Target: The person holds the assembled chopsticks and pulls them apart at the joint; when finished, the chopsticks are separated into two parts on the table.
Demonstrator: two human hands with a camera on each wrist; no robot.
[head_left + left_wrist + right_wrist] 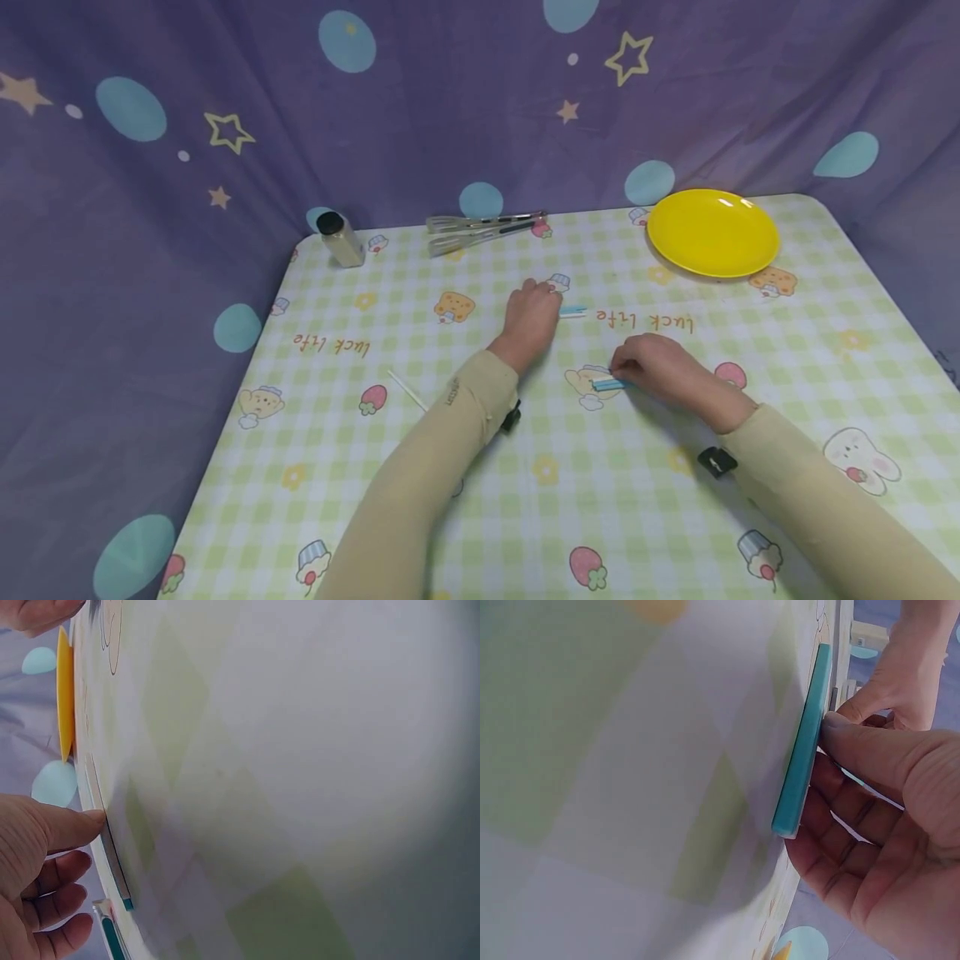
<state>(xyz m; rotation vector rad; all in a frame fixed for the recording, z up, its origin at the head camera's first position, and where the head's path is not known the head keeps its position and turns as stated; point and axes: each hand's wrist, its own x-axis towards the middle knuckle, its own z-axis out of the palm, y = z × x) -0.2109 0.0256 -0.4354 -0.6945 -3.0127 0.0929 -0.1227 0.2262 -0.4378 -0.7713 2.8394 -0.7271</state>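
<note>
My left hand (534, 317) rests on the checked table near its middle. Its thumb tip (90, 819) touches a thin stick (114, 859) that lies flat, while the other fingers curl loosely and hold nothing. A pale blue stick (573, 310) pokes out to the right of that hand. My right hand (637, 367) is nearer the front and pinches a teal stick (609, 384) that lies on the table. In the right wrist view the thumb presses the teal stick (802, 742) from above and the fingers (840, 825) curl at its near end.
A yellow plate (712, 232) sits at the back right. Metal tongs (483, 229) lie at the back centre and a small black-capped bottle (341, 240) stands at the back left. A white stick (407, 390) lies left of my left forearm. A purple patterned cloth hangs around the table (600, 517).
</note>
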